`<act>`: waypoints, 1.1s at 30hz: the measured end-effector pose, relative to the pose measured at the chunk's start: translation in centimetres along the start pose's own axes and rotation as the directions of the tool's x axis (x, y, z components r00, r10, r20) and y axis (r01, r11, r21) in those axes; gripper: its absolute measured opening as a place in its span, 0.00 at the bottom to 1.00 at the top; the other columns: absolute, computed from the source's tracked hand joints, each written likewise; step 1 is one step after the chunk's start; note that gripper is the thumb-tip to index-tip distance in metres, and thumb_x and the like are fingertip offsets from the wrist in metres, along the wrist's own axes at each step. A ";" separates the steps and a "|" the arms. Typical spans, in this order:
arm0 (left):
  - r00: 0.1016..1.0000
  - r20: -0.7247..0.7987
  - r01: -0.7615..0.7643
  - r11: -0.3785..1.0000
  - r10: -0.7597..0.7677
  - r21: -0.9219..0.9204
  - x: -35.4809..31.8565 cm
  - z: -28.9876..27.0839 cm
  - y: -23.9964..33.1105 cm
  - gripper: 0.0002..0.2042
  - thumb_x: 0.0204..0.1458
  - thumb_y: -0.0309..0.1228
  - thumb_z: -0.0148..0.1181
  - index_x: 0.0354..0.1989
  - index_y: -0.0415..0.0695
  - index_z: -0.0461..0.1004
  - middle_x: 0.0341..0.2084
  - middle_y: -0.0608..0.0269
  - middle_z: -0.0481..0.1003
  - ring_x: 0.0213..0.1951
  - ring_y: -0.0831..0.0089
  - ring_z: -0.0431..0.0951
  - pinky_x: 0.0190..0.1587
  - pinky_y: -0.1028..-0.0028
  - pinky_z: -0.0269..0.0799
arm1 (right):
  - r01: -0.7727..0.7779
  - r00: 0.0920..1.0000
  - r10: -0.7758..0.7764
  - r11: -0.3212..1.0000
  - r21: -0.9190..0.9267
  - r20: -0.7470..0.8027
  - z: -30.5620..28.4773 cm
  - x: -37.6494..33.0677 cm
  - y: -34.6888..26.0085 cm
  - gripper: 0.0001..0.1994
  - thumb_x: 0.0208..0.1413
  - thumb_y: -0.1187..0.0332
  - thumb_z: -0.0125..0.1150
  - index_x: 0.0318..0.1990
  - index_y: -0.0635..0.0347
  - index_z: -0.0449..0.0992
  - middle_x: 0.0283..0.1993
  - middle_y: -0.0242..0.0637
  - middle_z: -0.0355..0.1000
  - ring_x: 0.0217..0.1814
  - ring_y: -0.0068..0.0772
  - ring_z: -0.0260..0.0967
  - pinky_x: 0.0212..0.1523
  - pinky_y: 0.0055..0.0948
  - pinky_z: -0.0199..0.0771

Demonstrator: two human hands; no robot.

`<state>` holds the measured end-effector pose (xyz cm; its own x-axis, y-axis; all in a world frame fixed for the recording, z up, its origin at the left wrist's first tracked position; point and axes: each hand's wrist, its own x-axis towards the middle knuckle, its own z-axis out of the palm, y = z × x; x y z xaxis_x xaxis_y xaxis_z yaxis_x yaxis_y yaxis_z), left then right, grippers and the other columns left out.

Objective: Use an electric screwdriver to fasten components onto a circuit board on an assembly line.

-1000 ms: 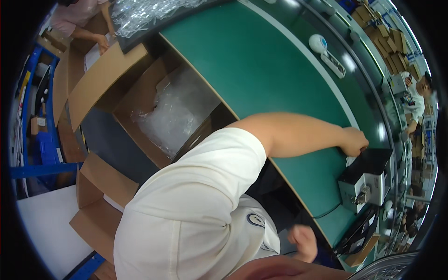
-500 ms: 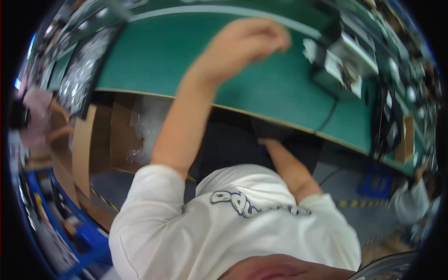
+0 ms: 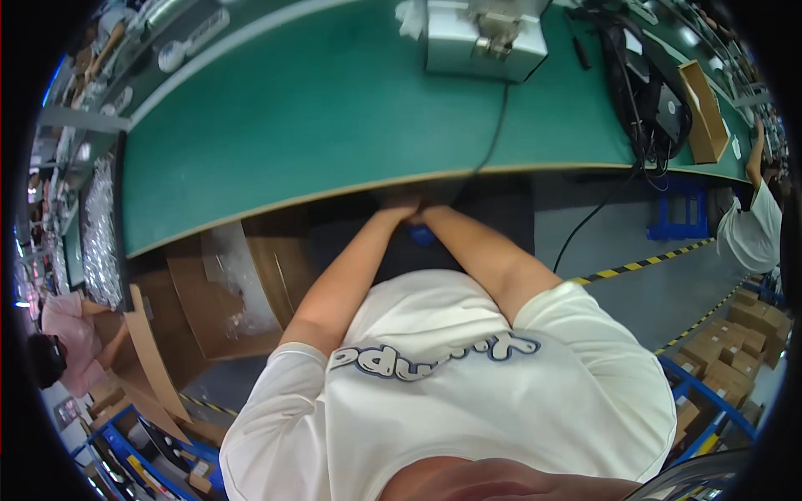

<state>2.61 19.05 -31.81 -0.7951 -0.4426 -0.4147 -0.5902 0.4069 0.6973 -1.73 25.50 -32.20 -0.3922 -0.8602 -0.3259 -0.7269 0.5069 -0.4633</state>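
Observation:
My left hand (image 3: 399, 209) and my right hand (image 3: 428, 212) are together in front of my lap, just below the front edge of the green table (image 3: 309, 108). They look close enough to touch, but shadow and blur hide their fingers. A small blue thing (image 3: 422, 235) shows right beneath my wrists; its kind is unclear, and I cannot tell whether either hand holds it. On the table beyond my hands stands a white box-shaped device (image 3: 459, 50) with a metal part on its front. A dark cable (image 3: 503, 125) runs from it over the table edge.
Left of my legs are open cardboard boxes (image 3: 188, 292) with clear plastic film. A black bag (image 3: 643, 92) with cables lies on the table's right, beside a small cardboard tray (image 3: 706, 113). One co-worker (image 3: 71, 334) is at far left, another (image 3: 752, 225) at far right.
My left arm has come down from over the table to my lap, beside my right hand. The view has turned, so the white device now appears nearer the middle.

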 end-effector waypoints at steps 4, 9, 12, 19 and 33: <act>0.700 -0.504 -0.453 0.860 0.506 0.234 4.8 -0.6 -8.8 0.28 0.56 0.50 0.62 0.60 0.45 0.71 0.54 0.53 0.74 0.55 0.57 0.74 0.59 0.57 0.69 | 0.237 0.959 -0.214 0.965 -0.114 0.184 -1.9 -0.9 -2.5 0.27 0.52 0.48 0.54 0.56 0.52 0.78 0.62 0.45 0.72 0.66 0.48 0.67 0.66 0.49 0.64; 0.967 -0.092 -0.255 0.869 0.239 -0.423 3.6 -0.5 -7.1 0.33 0.55 0.52 0.65 0.65 0.46 0.67 0.62 0.50 0.68 0.64 0.53 0.66 0.65 0.56 0.61 | 0.156 0.984 -0.154 0.987 -0.020 0.088 0.9 -0.2 1.3 0.23 0.51 0.53 0.55 0.50 0.55 0.81 0.56 0.49 0.75 0.60 0.51 0.71 0.63 0.45 0.67; 0.943 -0.015 -0.331 0.936 0.331 -0.117 1.8 -2.2 -4.8 0.31 0.59 0.52 0.59 0.66 0.47 0.66 0.65 0.51 0.66 0.66 0.53 0.63 0.69 0.55 0.55 | 0.131 0.991 -0.131 0.991 0.030 -0.030 1.1 -0.6 2.0 0.21 0.46 0.55 0.58 0.44 0.56 0.83 0.49 0.47 0.79 0.55 0.50 0.75 0.60 0.43 0.71; 0.897 0.065 -0.441 0.879 0.436 0.183 1.5 -4.4 -3.9 0.27 0.62 0.51 0.53 0.63 0.46 0.69 0.63 0.51 0.68 0.64 0.53 0.66 0.68 0.56 0.57 | 0.332 0.942 -0.316 0.927 0.175 -0.113 -2.2 -2.0 0.4 0.20 0.47 0.57 0.58 0.44 0.59 0.82 0.49 0.51 0.78 0.54 0.52 0.75 0.60 0.46 0.71; 0.948 0.300 -0.031 0.972 0.102 -0.231 6.5 0.9 -9.8 0.30 0.61 0.50 0.56 0.65 0.40 0.67 0.65 0.49 0.66 0.66 0.59 0.65 0.68 0.60 0.59 | 0.341 0.932 -0.362 0.897 0.281 0.024 0.5 -1.2 3.1 0.25 0.52 0.56 0.58 0.54 0.61 0.77 0.59 0.54 0.73 0.61 0.58 0.70 0.62 0.47 0.68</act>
<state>3.08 12.91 -41.88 -0.8562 -0.1384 -0.4978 -0.5166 0.2248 0.8262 -3.21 28.15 -33.59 -0.0890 -0.9837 -0.1563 -0.6271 0.1772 -0.7586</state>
